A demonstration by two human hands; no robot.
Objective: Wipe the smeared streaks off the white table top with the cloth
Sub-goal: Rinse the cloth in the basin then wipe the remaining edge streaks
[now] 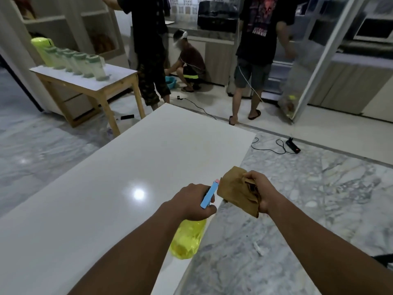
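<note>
The white table top [119,184] runs from the lower left to the upper middle, with faint brownish streaks near its far right part. My left hand [194,202] grips a spray bottle [188,239] with a yellow body and blue trigger head, held over the table's right edge. The nozzle points at a folded brown cloth [236,189]. My right hand [262,190] holds that cloth just past the table's right edge, above the floor.
A small wooden table [119,76] with several clear jars and a green jug stands at the back left. Three people [258,50] stand or squat by the far counter. A power strip [293,145] and cables lie on the marble floor to the right.
</note>
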